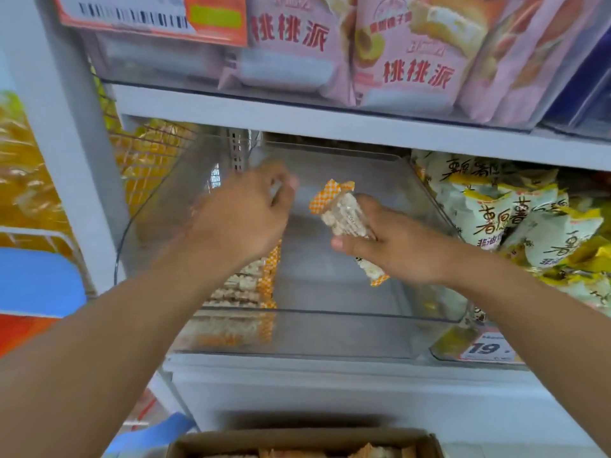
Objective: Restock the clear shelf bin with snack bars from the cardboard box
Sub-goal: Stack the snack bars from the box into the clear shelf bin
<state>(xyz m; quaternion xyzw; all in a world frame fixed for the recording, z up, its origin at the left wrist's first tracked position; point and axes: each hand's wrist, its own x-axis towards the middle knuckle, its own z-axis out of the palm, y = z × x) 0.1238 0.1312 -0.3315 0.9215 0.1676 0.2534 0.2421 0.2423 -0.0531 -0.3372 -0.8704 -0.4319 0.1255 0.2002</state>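
Judging by how things lie, the restock is at an early stage: a short row of snack bars (pixel 241 289) stands along the left side of the clear shelf bin (pixel 330 332), near its front wall, and most of the bin floor is bare. The cardboard box (pixel 297 439) at the bottom edge of the view shows more bars inside, so much is left to move.

The right hand (pixel 393 242) reaches into the bin and grips one snack bar (pixel 345 216), thumb under it and fingers curled over its middle. The bar tilts, its orange-checked end pointing up and back, its other end poking out below the palm. It hangs above the bare middle of the bin, well apart from the row on the left.

The left hand (pixel 244 213) hovers over the back of that row with fingers curled. Something pale seems to sit at its fingertips, but the blur is too strong, so I cannot tell whether it holds anything.

Pink snack bags (pixel 406 61) fill the shelf above, and yellow-and-white bags (pixel 515 219) sit just right of the bin.
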